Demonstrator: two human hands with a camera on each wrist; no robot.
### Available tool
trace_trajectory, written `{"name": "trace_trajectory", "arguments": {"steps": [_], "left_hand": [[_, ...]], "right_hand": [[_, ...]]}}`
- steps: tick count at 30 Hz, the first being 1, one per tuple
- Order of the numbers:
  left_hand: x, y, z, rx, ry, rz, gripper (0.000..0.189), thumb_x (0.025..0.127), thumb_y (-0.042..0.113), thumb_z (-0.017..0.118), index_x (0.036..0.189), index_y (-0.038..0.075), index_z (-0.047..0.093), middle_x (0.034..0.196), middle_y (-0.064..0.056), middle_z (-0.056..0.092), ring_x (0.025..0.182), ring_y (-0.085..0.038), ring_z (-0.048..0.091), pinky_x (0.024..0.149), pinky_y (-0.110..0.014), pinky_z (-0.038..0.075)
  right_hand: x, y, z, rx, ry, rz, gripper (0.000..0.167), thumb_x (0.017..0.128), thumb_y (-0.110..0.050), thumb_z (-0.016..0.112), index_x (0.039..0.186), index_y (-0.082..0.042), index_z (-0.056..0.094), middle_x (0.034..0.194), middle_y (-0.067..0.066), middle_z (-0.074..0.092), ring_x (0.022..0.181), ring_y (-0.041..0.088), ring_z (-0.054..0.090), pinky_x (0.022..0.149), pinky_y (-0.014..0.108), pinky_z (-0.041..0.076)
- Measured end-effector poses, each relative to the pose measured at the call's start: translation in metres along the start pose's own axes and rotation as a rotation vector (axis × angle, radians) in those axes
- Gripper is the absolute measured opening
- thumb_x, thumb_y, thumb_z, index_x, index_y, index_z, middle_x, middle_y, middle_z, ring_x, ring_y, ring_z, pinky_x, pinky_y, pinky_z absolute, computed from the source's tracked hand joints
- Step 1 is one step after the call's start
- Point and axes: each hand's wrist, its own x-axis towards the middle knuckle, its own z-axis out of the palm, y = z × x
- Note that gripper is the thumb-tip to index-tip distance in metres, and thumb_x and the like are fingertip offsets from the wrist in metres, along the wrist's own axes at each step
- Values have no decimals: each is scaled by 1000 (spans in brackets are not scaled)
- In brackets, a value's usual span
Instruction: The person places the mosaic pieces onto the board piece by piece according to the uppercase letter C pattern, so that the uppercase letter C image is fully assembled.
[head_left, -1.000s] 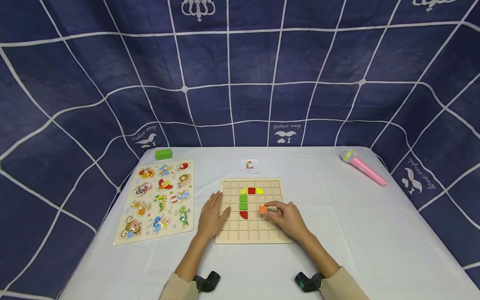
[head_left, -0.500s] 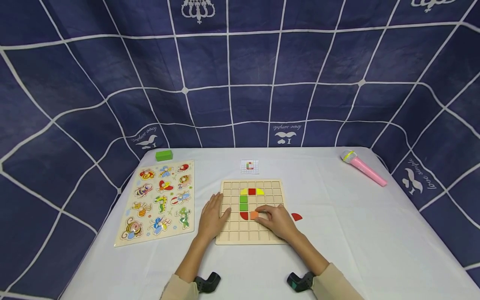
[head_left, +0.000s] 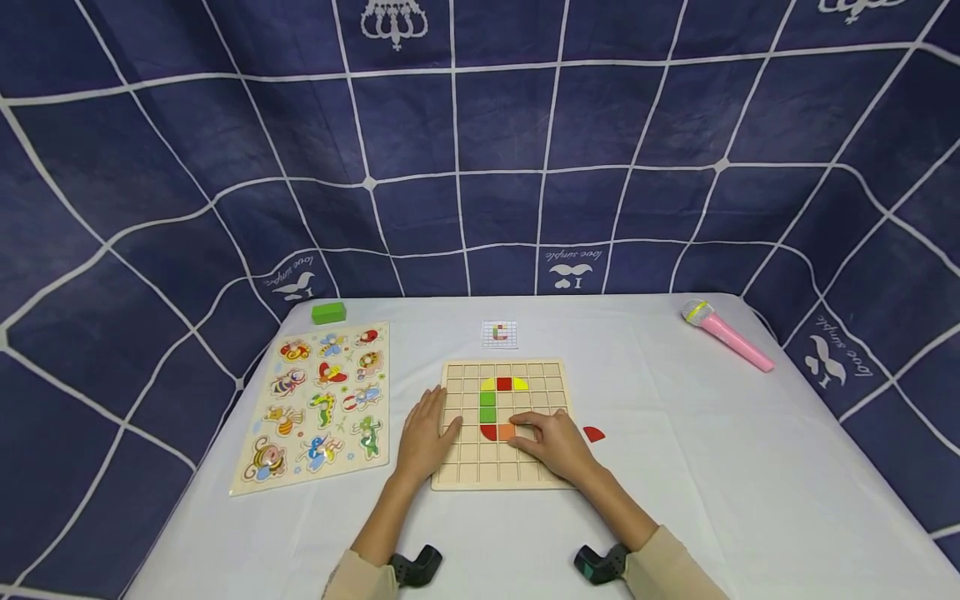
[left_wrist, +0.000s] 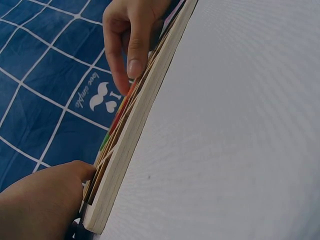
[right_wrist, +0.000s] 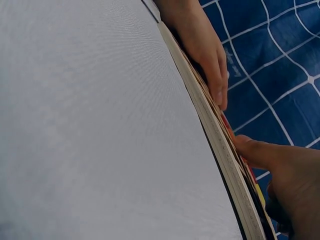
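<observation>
A wooden grid board (head_left: 465, 475) lies on the table. Red, yellow and green pieces form a C-like shape on it, including a green square (head_left: 487, 414) and a red quarter-circle (head_left: 489, 432) at its lower left. Beside that quarter-circle an orange square (head_left: 506, 432) sits in a grid cell, its right side pinched between thumb and forefinger of my right hand (head_left: 555, 442). My left hand (head_left: 427, 437) rests on the board's left edge with fingers extended. In the left wrist view the right hand (left_wrist: 131, 40) reaches down to the board; its contact is partly hidden.
A small pattern card (head_left: 499, 334) lies behind the board. On the left are an insect puzzle board (head_left: 315, 408) and a green block (head_left: 328, 312). A loose red quarter-circle (head_left: 593, 434) lies right of the grid board; a pink toy microphone (head_left: 727, 336) is farther back.
My right hand has moved left with the orange square and lowered it into the cell beside the red quarter-circle. This uncovered the loose red quarter-circle. My left hand stays put.
</observation>
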Motion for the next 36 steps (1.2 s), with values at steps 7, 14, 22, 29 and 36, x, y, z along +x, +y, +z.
{"name": "trace_trajectory", "arguments": {"steps": [7, 14, 22, 29, 36], "left_hand": [[0, 0, 0, -6, -3, 0, 63, 93, 34, 53, 140, -2, 34, 145, -17, 32, 136, -31, 23, 111, -43, 15], [1, 1, -1, -7, -3, -6, 63, 92, 34, 54, 140, -2, 35, 145, -17, 32, 136, -31, 23, 111, -43, 15], [1, 0, 0, -4, 3, -1, 63, 93, 35, 53, 140, -2, 35, 145, -17, 33, 135, -31, 24, 111, -44, 16], [1, 0, 0, -4, 1, -4, 62, 93, 34, 53, 140, -2, 34, 145, -16, 33, 136, -31, 23, 111, -43, 15], [1, 0, 0, -2, 0, -5, 62, 92, 34, 54, 140, -2, 34, 145, -17, 33, 136, -31, 23, 111, -43, 15]], "right_hand": [[-8, 8, -15, -1, 25, 40, 27, 75, -33, 76, 97, -18, 71, 46, -17, 34, 45, 1, 29, 74, 38, 40], [-22, 22, -41, 3, 57, 81, 25, 75, -29, 77, 95, -16, 71, 47, -16, 34, 43, 1, 30, 91, 65, 33], [-40, 39, -62, -55, 97, 126, 29, 73, -27, 78, 98, -15, 71, 47, -17, 32, 44, 2, 27, 80, 45, 40], [-52, 56, -68, -73, 78, 111, 31, 71, -26, 79, 99, -14, 71, 46, -16, 29, 43, 0, 23, 73, 38, 37], [-51, 61, -67, -94, 90, 110, 25, 73, -21, 78, 96, -13, 71, 47, -16, 31, 43, 0, 26, 68, 36, 37]]}}
